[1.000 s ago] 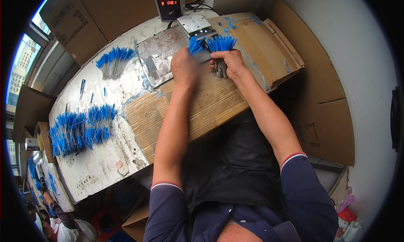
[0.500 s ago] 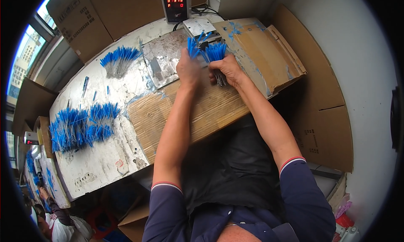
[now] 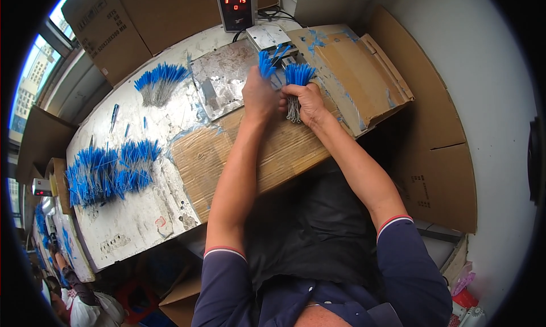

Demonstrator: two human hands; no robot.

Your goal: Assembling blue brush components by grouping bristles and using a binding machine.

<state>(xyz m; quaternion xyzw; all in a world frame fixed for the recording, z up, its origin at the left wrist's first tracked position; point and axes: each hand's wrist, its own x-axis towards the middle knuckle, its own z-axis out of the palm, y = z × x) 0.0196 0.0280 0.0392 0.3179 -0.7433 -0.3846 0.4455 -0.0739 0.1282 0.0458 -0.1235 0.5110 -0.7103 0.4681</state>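
Note:
My right hand (image 3: 308, 104) is wrapped round a bundle of blue-tipped wires (image 3: 300, 74); their thin grey ends hang out below the fist. Just to its left, my left hand (image 3: 260, 95) is smeared by motion. It closes round a smaller bunch of blue-tipped wires (image 3: 265, 65), which stick up above the fingers. Beyond both hands is a small metal device (image 3: 269, 38), partly hidden by the blue tips. Whether the two bunches touch cannot be made out.
A counter box with red digits (image 3: 237, 9) stands at the back. Piles of blue-tipped wires (image 3: 114, 170) and another bunch (image 3: 161, 83) lie on the white table (image 3: 133, 230). Flattened cardboard (image 3: 199, 162) covers the near edge; a cardboard box (image 3: 358, 71) sits at right. Another person (image 3: 85, 304) is at lower left.
My right hand has moved slightly right and nearer with its bundle. My left hand has shifted a little right, its bunch with it. The counter's display reads differently.

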